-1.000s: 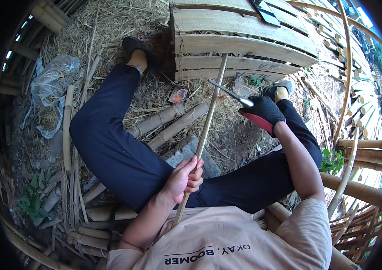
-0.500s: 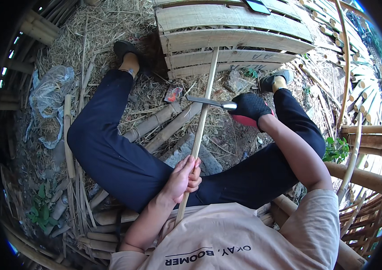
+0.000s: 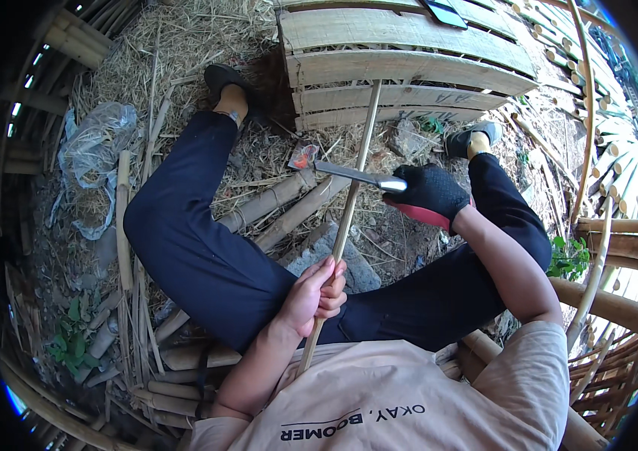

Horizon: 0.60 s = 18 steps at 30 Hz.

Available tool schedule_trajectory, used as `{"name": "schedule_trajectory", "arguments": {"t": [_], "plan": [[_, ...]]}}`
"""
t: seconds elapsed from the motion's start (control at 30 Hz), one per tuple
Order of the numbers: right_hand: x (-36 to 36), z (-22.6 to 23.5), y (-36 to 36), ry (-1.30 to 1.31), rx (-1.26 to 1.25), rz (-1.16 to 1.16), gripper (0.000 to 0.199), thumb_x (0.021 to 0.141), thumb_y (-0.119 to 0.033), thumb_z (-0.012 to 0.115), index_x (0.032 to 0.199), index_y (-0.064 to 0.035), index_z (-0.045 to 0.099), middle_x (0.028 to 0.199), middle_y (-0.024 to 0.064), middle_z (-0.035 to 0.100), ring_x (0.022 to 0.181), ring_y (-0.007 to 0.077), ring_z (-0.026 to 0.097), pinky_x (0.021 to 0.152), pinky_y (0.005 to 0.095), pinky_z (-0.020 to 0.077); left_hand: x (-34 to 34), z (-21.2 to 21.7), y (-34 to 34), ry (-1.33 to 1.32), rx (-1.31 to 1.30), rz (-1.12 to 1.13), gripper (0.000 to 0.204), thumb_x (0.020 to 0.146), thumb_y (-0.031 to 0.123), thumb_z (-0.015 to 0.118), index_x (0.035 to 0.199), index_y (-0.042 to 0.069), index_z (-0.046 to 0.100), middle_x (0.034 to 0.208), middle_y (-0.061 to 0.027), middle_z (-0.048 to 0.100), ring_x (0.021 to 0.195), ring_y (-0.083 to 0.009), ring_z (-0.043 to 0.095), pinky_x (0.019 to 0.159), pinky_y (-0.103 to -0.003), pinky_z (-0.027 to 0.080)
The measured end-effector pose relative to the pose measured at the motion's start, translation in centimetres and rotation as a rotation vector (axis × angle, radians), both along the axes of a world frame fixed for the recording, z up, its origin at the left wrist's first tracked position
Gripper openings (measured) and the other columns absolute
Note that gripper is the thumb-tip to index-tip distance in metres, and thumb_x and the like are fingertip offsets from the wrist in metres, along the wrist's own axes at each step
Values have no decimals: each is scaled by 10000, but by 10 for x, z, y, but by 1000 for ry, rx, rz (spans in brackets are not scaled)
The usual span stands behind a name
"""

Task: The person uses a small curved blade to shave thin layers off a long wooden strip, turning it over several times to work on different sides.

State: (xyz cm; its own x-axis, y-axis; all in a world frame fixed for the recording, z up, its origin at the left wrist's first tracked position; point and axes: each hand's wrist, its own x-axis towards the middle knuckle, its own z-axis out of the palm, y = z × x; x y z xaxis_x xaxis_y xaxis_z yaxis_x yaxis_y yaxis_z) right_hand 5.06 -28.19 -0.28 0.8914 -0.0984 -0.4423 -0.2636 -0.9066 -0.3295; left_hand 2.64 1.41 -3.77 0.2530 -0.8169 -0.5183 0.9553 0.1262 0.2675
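My bare left hand (image 3: 315, 297) is closed round the lower part of a long pale bamboo strip (image 3: 366, 143). The strip slants from my shirt up to a slatted wooden crate (image 3: 409, 68), its far end touching the crate's side. My right hand (image 3: 429, 194), in a black and red glove, grips a knife (image 3: 349, 173). Its blade lies across the strip about midway between my left hand and the crate, pointing left. The glove and fingers hide most of the knife's handle.
A dark phone (image 3: 445, 12) lies on the crate. Between my legs are bamboo poles (image 3: 270, 203), a grey stone block (image 3: 349, 263) and a small red packet (image 3: 304, 157). Clear plastic sheeting (image 3: 97, 150) lies at left on straw. Stacked bamboo poles (image 3: 604, 173) stand at right.
The whole view has shifted a little, with the scene sliding right. My right hand and the knife are slightly nearer my body. My left hand keeps its hold on the strip.
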Motion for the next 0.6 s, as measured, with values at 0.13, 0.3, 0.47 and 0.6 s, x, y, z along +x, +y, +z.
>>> {"name": "schedule_trajectory", "arguments": {"t": [0.13,0.3,0.47,0.6], "plan": [[-10,-12,7,-20,33,159,388,838,-465,738,983,-105,735,882,196,725,873,399,709,803,472,559,-1,-1,-1,-25,13,-16,282,1129,356,352,960,148,441,613,77,241,460,-17,198,374,-190,151],[-5,-21,2,49,4,156,322,842,-403,704,969,-114,762,904,199,733,879,392,713,822,462,562,-5,-1,-5,-70,66,-37,290,1128,367,350,954,152,435,611,79,239,457,-17,196,375,-192,150],[12,-31,-36,1,-96,-14,338,841,-401,685,952,-92,765,921,211,733,889,397,712,832,460,561,-3,0,-3,-69,55,-42,291,1128,371,352,954,153,435,611,80,240,453,-16,191,375,-192,150],[14,-31,-54,-67,-159,-99,376,842,-425,682,1010,-98,761,941,213,735,907,397,714,839,464,560,-2,2,-3,-38,31,-22,290,1128,363,355,949,149,435,610,82,236,452,-18,189,375,-199,150]]}}
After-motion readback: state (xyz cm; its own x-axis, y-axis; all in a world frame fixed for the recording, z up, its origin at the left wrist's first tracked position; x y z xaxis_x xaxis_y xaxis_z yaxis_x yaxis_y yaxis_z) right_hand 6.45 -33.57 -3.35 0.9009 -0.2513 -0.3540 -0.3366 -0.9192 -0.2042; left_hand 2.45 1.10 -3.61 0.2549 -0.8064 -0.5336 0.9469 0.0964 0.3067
